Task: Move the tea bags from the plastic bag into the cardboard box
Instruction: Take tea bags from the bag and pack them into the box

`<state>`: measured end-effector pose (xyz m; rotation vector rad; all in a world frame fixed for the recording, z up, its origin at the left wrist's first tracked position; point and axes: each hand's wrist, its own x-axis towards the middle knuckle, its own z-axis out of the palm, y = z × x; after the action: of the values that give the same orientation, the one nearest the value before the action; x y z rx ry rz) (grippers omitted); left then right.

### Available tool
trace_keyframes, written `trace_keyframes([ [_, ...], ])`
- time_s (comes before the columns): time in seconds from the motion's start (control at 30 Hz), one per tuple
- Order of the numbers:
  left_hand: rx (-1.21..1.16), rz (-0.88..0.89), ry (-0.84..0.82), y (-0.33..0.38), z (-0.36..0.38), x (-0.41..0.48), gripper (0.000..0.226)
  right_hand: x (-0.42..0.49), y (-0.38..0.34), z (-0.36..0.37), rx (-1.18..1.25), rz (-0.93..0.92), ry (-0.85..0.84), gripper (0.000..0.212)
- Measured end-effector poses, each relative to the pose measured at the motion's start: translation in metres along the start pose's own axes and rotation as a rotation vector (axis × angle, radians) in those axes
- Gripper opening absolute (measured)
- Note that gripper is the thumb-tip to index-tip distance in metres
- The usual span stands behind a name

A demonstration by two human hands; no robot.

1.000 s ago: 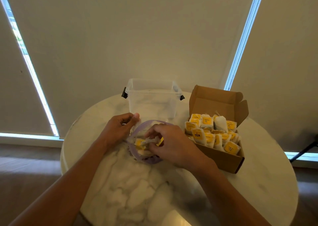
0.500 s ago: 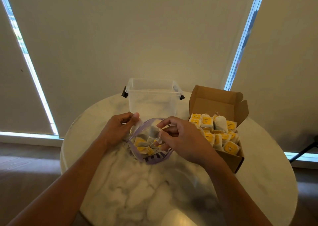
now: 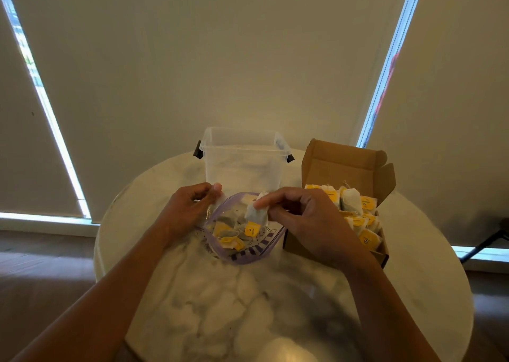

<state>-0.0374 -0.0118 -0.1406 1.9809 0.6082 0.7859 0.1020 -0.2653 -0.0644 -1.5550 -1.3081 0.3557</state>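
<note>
A clear plastic bag [image 3: 248, 255] with a purple zip rim lies open at the middle of the table, with several tea bags and yellow tags inside. My left hand [image 3: 187, 210] pinches the bag's far left rim and holds it open. My right hand [image 3: 300, 218] pinches one white tea bag [image 3: 257, 213] just above the bag's mouth, its yellow tag [image 3: 252, 230] dangling below. To the right stands the open cardboard box [image 3: 341, 166], packed with several tea bags [image 3: 351, 200].
An empty clear plastic tub [image 3: 243, 163] with black clips stands behind the bag. The round marble table [image 3: 220, 306] drops off on all sides to a dark wood floor. Pale window blinds hang behind.
My right hand has come up out of the plastic bag with one tea bag and moved slightly right. My left hand keeps its hold on the bag's rim.
</note>
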Motion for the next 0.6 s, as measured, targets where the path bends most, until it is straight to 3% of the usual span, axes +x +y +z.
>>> trace_keyframes([
  [0.2,0.026,0.006,0.011,0.009,0.002,-0.003,0.043,-0.003,-0.005,-0.014,0.198,0.001,0.081,0.018],
  [0.33,0.016,0.022,0.009,0.002,0.000,-0.002,0.047,0.001,-0.002,-0.025,0.163,-0.048,0.364,0.016],
  [0.47,0.001,0.038,0.027,-0.009,-0.001,0.004,0.069,0.000,0.000,-0.056,0.193,-0.140,0.629,0.023],
  [0.6,0.023,0.056,0.034,-0.009,0.000,0.004,0.060,-0.012,0.019,-0.084,-0.038,-0.097,0.809,0.026],
])
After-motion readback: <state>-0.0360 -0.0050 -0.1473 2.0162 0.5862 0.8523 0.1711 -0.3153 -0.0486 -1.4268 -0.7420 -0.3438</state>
